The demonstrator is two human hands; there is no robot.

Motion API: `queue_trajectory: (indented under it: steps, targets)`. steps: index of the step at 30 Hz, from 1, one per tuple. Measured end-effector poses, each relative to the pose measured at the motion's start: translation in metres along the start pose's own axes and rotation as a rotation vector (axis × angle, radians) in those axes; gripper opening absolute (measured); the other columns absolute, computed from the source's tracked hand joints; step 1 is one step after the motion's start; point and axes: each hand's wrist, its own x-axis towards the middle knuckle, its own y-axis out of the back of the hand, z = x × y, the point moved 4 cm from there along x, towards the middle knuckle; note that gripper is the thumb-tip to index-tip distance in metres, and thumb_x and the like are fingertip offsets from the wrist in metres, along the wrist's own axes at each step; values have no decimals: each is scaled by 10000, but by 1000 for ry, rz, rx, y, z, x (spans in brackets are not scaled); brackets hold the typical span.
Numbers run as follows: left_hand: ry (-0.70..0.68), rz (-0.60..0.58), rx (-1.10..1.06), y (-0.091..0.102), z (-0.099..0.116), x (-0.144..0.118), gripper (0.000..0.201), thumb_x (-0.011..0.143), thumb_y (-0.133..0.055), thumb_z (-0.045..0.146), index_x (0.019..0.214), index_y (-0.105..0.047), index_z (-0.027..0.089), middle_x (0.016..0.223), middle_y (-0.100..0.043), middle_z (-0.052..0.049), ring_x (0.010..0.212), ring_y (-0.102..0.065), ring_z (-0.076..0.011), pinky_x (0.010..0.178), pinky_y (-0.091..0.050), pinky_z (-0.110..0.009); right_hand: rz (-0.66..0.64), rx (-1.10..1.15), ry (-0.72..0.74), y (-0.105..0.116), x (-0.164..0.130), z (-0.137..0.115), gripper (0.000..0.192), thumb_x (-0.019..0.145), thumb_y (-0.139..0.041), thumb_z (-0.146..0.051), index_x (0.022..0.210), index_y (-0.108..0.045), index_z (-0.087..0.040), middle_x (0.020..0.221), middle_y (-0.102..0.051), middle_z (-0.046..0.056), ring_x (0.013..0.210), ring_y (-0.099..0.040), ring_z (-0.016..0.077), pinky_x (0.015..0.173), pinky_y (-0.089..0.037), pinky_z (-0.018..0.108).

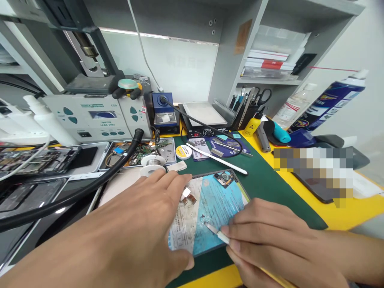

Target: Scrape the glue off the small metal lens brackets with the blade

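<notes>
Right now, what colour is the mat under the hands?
Dark green mat, with yellow table edge beyond; head view.

This is an electronics repair workbench in a small workshop. A grey-white soldering and hot-air rework station [90,120] with a black hose [75,192] stands at the back, beside a blue soldering-iron stand [164,112] and a black flat heating plate [207,118]. Opened phones and green circuit boards lie in a metal tray [141,154]. A spool of solder wire [152,163], a cup of tweezers and scissors [249,106] and a dark green work mat [264,180] fill the yellow bench [354,208].
</notes>
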Motion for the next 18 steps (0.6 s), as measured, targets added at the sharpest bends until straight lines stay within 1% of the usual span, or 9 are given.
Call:
queue_trajectory:
  steps: [2,3,7,9,10,12,15,16,18]
  targets:
    - [6,-5,-3,0,0,0,865,696,-842,527,1464,-486,349,1330,-683,-49,1214,-660,-360,1007,-497,-455,-21,-13,10,-1,2,0,107,840,-725,-16,845,-762,-117,786,-812,48,721,-783,148,659,-622,263]
    - [7,-7,-3,0,0,-1,867,692,-846,525,1462,-490,348,1332,-682,-50,1214,-659,-361,1006,-497,-455,-3,-4,1,-1,2,-1,102,846,-722,-22,843,-756,-118,775,-810,44,711,-780,143,650,-618,260]
    - [9,-7,0,-1,-1,-1,887,688,-852,526,1475,-487,343,1355,-669,-59,1236,-645,-371,1034,-482,-467,90,44,-140,0,0,-7,140,912,-649,-43,851,-724,-144,697,-779,0,623,-748,103,618,-602,239]
    - [9,-5,1,-1,-2,-2,897,687,-854,530,1482,-483,341,1368,-662,-62,1251,-635,-374,1057,-472,-474,53,35,-200,0,-1,-9,149,927,-637,-48,881,-727,-157,714,-784,-14,634,-752,96,651,-613,237]
    - [9,-5,1,-2,-2,-2,898,687,-855,527,1483,-483,341,1365,-663,-62,1249,-635,-373,1059,-473,-473,20,29,-201,0,-1,-9,141,922,-651,-48,891,-733,-158,738,-793,-14,661,-762,98,670,-619,234]
    - [8,-6,-1,-2,-1,-2,897,691,-851,525,1487,-480,340,1339,-676,-57,1231,-645,-363,1047,-484,-464,-10,10,-144,1,0,-7,112,900,-697,-51,875,-743,-151,776,-807,-4,703,-775,105,687,-627,227]
    - [2,-5,-3,-2,-1,-2,885,715,-824,547,1499,-468,341,1298,-694,-48,1215,-658,-353,1035,-496,-451,-43,-7,31,0,2,-4,80,845,-762,-54,817,-746,-128,810,-817,29,734,-786,133,676,-640,232]
    - [0,-2,-3,-1,-1,-2,871,728,-810,551,1500,-465,344,1304,-693,-46,1222,-657,-353,1036,-497,-452,-46,1,62,-1,2,-3,86,832,-766,-47,805,-744,-126,805,-816,35,730,-785,137,665,-642,233]
    - [-5,7,-3,0,-3,-3,838,742,-790,560,1491,-472,362,1337,-685,-41,1239,-656,-357,1037,-502,-459,18,26,56,-1,2,-1,124,818,-736,-11,775,-728,-127,765,-804,36,688,-771,133,631,-638,229]
